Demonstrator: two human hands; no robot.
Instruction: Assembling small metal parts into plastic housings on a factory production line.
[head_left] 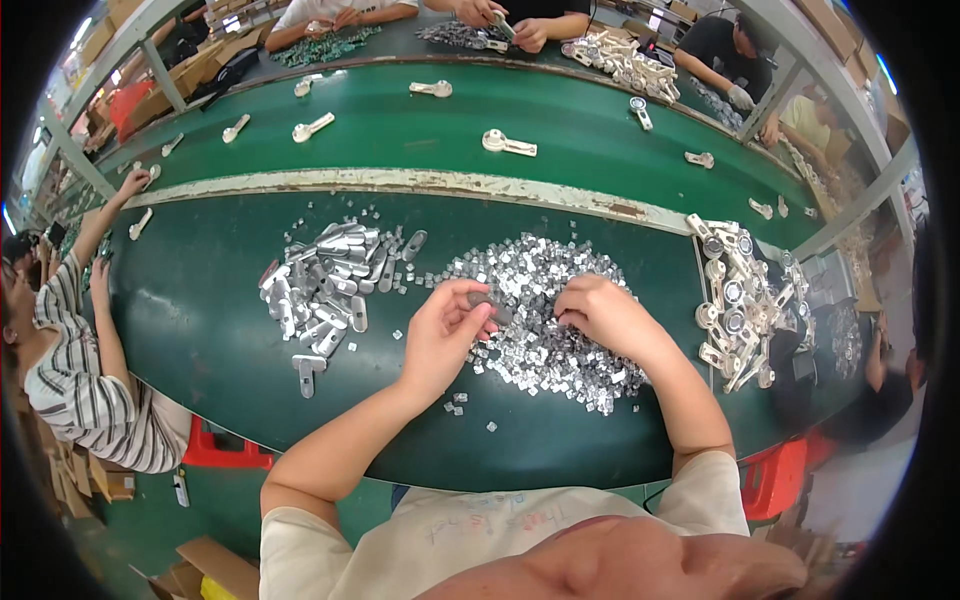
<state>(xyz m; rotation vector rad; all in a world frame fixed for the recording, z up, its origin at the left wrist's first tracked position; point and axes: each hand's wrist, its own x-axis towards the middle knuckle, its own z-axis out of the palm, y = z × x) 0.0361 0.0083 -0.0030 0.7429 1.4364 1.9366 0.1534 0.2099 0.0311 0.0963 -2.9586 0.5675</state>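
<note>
My left hand [448, 328] pinches a dark grey oblong piece [489, 304] between thumb and fingers, above the left side of a wide heap of small silver square pieces [540, 360]. Over the right side of that heap, my right hand [604, 314] has its fingers curled together with the tips down among the pieces. Whatever may be between those fingertips is hidden. To the left lies a pile of flat silver oblong covers [335, 265] with rounded ends. Two more covers [307, 370] rest at its near edge.
Beyond a worn white rail [400, 181] runs a green conveyor belt [400, 130] carrying scattered white handle-shaped parts [510, 143]. A stack of similar white parts [735, 300] stands at right. Co-workers sit at left, right and across. Red stools [225, 447] flank me.
</note>
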